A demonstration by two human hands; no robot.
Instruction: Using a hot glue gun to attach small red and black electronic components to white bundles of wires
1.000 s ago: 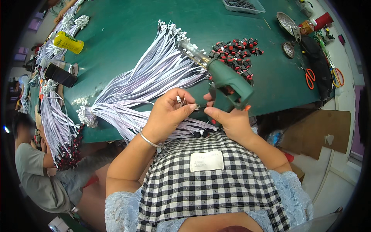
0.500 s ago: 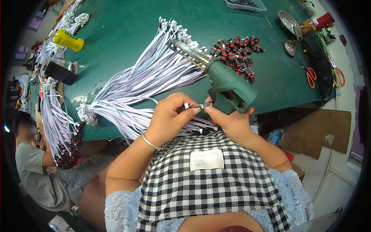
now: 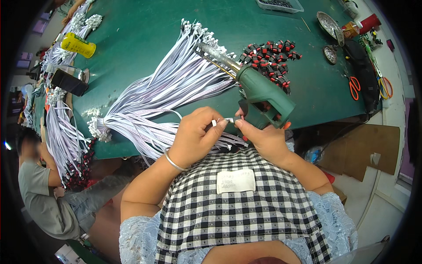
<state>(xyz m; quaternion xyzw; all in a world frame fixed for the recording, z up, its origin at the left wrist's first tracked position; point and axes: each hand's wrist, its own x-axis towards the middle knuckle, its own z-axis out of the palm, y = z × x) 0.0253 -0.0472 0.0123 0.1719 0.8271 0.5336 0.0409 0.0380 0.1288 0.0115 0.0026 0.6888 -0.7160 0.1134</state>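
Note:
My left hand (image 3: 198,133) is closed in a pinch on a thin cable with a small white plug (image 3: 214,123) that shows by the thumb. Close beside its fingertips, my right hand (image 3: 264,140) has thumb and fingers closed around a small black connector piece (image 3: 237,118). The cable end and the black piece meet between the two hands; whether they are joined I cannot tell. A green soldering gun (image 3: 268,94) with a long metal barrel lies over the right hand, its handle seemingly within the grip. Most right fingers are hidden beneath it.
White flat cables (image 3: 154,94) fan across the green table (image 3: 132,44). Beyond the gun lies a pile of red-and-black connectors (image 3: 268,59). Orange-handled scissors (image 3: 354,88) and metal dishes (image 3: 329,26) are at the right. A yellow bottle (image 3: 78,45) and phone (image 3: 69,82) lie left, near a seated co-worker (image 3: 44,193).
The soldering gun has shifted slightly right with its barrel. The white plug in my left hand has turned and tipped slightly. At the left, the co-worker's arm has risen.

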